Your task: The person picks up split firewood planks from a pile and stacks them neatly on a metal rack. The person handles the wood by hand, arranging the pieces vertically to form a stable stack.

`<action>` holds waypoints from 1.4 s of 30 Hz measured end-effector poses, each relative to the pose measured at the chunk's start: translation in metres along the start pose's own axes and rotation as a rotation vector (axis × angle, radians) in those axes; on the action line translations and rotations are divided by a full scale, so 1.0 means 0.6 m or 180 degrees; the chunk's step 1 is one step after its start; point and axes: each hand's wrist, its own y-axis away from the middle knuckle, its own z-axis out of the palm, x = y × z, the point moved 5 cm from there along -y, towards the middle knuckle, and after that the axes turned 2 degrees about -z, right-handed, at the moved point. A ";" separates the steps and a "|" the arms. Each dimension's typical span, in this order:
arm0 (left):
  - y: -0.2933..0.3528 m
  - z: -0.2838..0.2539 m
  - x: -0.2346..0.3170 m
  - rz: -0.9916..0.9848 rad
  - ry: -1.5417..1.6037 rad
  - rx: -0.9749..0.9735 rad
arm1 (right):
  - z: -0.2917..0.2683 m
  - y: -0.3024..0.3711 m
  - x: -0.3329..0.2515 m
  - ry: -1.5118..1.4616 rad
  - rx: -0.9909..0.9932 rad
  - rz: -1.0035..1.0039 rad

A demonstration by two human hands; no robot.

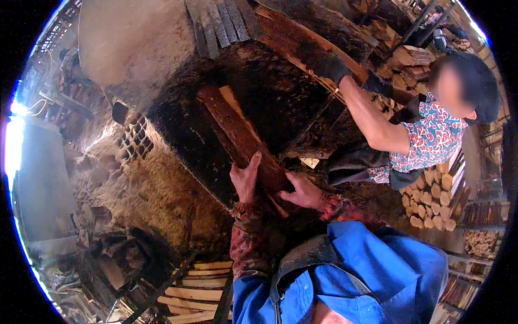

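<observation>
A split log (237,125) with dark reddish bark slants away from me over a dark, sooty hollow (189,116). My left hand (246,178) grips its near end along the left side, thumb up on the bark. On the opposite side, my right hand (302,191) holds the same end, with the thumb resting on it; the fingers beneath are partly hidden. A paler strip of wood (229,99) shows beside the log's far end. Both my hands are bare and closed on the log.
To the right, a co-worker (418,140) in dark gloves holds a long wooden slab (302,51). Cut logs (431,202) are stacked behind. An earthen wall (162,183) with honeycomb holes stands left; pale split wood (194,294) lies lower left. Grey strips (224,24) hang at the top.
</observation>
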 end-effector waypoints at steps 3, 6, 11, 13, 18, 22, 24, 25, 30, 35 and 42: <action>-0.022 -0.023 -0.056 -0.0103 0.0457 -0.0113 | 0.002 -0.006 -0.045 0.0028 0.0067 0.0051; -0.014 -0.028 -0.045 0.0080 0.0068 -0.0185 | 0.008 -0.001 -0.061 -0.0012 0.0121 0.0176; -0.005 -0.037 -0.042 0.0275 0.0566 -0.0217 | 0.028 0.003 -0.053 -0.0176 0.0056 0.0019; 0.009 -0.041 -0.032 0.0355 0.0598 -0.0144 | 0.033 0.013 -0.059 -0.0055 0.0052 0.0060; 0.048 -0.036 0.006 0.0449 0.0375 0.0181 | 0.003 0.014 -0.085 -0.0209 -0.0195 -0.0086; 0.023 -0.052 -0.001 0.0323 -0.0255 0.0451 | -0.068 -0.014 -0.098 0.0680 -0.0480 0.0064; 0.011 -0.061 0.000 0.0118 -0.0718 0.0615 | -0.128 -0.051 -0.117 0.0495 0.0060 0.0010; 0.010 -0.048 0.013 0.0176 -0.0642 0.0566 | -0.152 -0.063 -0.102 0.0578 0.0479 -0.0076; -0.002 -0.019 0.063 0.0322 -0.0322 0.0323 | -0.176 -0.155 -0.012 0.1470 0.0828 0.0030; -0.015 -0.014 0.079 0.0499 -0.0141 0.0415 | -0.168 -0.192 -0.022 0.1198 0.0237 0.0896; -0.045 -0.013 0.080 0.0339 -0.0466 0.0451 | -0.156 -0.176 -0.009 -0.0409 0.0386 0.0522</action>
